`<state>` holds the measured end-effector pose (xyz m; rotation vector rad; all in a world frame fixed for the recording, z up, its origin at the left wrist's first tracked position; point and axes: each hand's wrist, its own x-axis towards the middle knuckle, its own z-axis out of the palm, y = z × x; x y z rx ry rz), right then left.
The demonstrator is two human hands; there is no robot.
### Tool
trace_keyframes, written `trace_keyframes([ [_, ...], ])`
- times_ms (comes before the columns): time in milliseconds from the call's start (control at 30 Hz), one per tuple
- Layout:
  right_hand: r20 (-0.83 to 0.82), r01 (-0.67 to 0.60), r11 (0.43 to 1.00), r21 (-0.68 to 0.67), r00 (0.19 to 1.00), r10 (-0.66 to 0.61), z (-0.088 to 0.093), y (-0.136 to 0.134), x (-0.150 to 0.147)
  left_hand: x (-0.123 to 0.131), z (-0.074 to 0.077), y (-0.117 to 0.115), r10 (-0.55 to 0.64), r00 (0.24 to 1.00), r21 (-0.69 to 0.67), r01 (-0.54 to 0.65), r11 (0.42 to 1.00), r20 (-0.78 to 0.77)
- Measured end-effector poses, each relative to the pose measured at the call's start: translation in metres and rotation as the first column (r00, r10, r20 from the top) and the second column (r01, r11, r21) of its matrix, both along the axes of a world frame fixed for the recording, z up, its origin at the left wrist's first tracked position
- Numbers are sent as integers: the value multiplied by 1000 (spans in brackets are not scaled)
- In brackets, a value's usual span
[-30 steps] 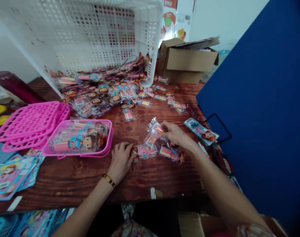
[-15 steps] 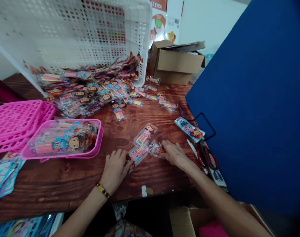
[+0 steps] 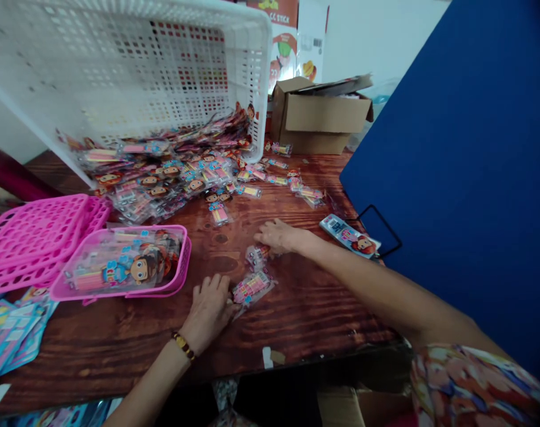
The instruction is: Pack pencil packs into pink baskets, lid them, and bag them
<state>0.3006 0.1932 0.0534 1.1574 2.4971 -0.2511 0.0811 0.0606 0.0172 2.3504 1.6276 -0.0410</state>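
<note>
My left hand (image 3: 210,308) lies palm down on the wooden table (image 3: 305,308), fingers spread, its fingertips resting on a small stack of clear toy packets (image 3: 251,287) with pink and yellow sticks. My right hand (image 3: 276,235) reaches forward across the table, fingers curled over another packet (image 3: 257,255) just beyond that stack. A big pile of the same packets (image 3: 172,169) spills from a tipped white basket (image 3: 131,71) at the back.
A pink tray (image 3: 181,261) holding a large packet sits at left beside stacked pink trays (image 3: 34,234). Printed cards (image 3: 12,332) lie at the near left. A cardboard box (image 3: 318,115) stands at the back, a blue panel (image 3: 451,178) on the right, and a boxed packet (image 3: 350,235) near it.
My right hand has moved from the near right forward and left onto a packet farther out. The left hand stays on the stack. The view has shifted slightly.
</note>
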Motion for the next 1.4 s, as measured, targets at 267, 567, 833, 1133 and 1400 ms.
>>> trace_keyframes([
  [267, -285, 499, 862, -90, 816, -502, -5, -25, 47, 3, 4, -11, 119, 976, -265, -68, 962, 181],
  [567, -432, 662, 582, -472, 402, -807, -21, -124, 3, 39, 2, -35, 56, 890, -325, 105, 940, 452],
  [833, -162, 805, 591, 59, 592, -790, -15, -146, -28, -6, 0, -31, 125, 833, -209, -11, 978, 538],
  [1133, -289, 685, 725, -75, 681, -673, -11, -151, -38, -16, -19, -16, 65, 700, -37, -54, 998, 711],
  [1400, -291, 502, 863, 52, 834, -468, -2, -160, -69, -24, -22, -14, 65, 611, -143, 80, 986, 789],
])
